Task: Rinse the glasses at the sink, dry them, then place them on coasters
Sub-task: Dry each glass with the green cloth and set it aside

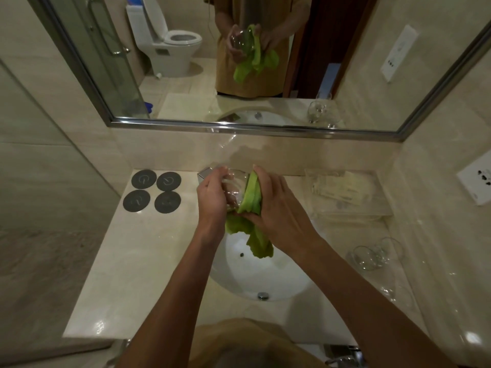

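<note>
Above the white sink, my left hand grips a clear glass held on its side. My right hand holds a green cloth bunched against the glass; the cloth's loose end hangs down over the basin. Several dark round coasters lie in a square on the counter to the left, with nothing on them. Two more clear glasses rest on the counter to the right of the sink.
The chrome faucet stands behind my left hand. A clear tray with pale packets sits at the back right. A large mirror hangs above the counter, a wall socket at the right and a glass partition at the left.
</note>
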`<state>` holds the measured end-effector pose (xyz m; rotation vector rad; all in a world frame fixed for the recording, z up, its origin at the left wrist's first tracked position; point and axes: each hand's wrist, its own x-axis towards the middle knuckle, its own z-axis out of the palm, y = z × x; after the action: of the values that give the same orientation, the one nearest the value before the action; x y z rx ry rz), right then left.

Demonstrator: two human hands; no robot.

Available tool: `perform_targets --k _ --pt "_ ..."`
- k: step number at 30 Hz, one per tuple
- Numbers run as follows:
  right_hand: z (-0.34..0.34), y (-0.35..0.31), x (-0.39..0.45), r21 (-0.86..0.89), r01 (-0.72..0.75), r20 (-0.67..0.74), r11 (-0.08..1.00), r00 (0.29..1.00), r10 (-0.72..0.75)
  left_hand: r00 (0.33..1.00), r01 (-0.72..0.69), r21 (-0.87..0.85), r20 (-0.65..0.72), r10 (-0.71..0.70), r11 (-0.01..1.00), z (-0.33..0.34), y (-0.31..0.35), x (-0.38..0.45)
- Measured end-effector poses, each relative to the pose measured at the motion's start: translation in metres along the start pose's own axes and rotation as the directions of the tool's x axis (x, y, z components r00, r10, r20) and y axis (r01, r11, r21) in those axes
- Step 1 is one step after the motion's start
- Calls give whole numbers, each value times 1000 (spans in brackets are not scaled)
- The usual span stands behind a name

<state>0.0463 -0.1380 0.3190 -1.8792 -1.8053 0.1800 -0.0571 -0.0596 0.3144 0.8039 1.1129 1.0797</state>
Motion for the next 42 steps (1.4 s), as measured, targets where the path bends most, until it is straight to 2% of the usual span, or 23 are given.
perform_targets --k 3,7,12,16,20,24,29,32,35,37,39,42 --pt "3 -1 1 -33 64 -33 997 997 -65 1000 16 -9 2 -16 1000 -1 2 -1" --pt "5 2 1 -83 99 -5 992 995 -100 1000 -3 21 -11 3 1000 -3 3 -1" --pt "8 -1 4 -295 111 -73 949 988 -139 1000 -3 28 10 2 1000 -4 3 0" --pt "10 -3 4 -484 106 -97 869 980 -174 1000 -31 81 8 30 996 -4 4 2" --pt "11 -3 8 -538 124 -61 834 981 -186 996 -87 156 22 85 984 -7 -1 5" --pt "9 -8 10 -568 120 74 815 993 -95 979 -202 273 65 191 941 -9 -5 4" --pt "-11 -17 20 -335 83 287 939 958 18 957 -289 307 125 263 907 -8 -5 5" --pt "-24 -17 26 -104 -16 384 994 922 55 940 -330 290 184 286 898 -8 -4 4" --pt "-35 -11 31 109 -164 491 980 866 91 922 -364 269 241 303 892 -10 -3 2" --pt "-38 -5 34 258 -264 543 929 835 86 902 -395 250 289 321 884 -12 -2 2" --pt "-38 1 36 423 -360 574 831 817 62 870 -444 220 336 360 868 -13 0 0" --pt "-33 13 36 635 -512 636 578 771 -16 829 -495 163 382 408 853 -12 2 0"
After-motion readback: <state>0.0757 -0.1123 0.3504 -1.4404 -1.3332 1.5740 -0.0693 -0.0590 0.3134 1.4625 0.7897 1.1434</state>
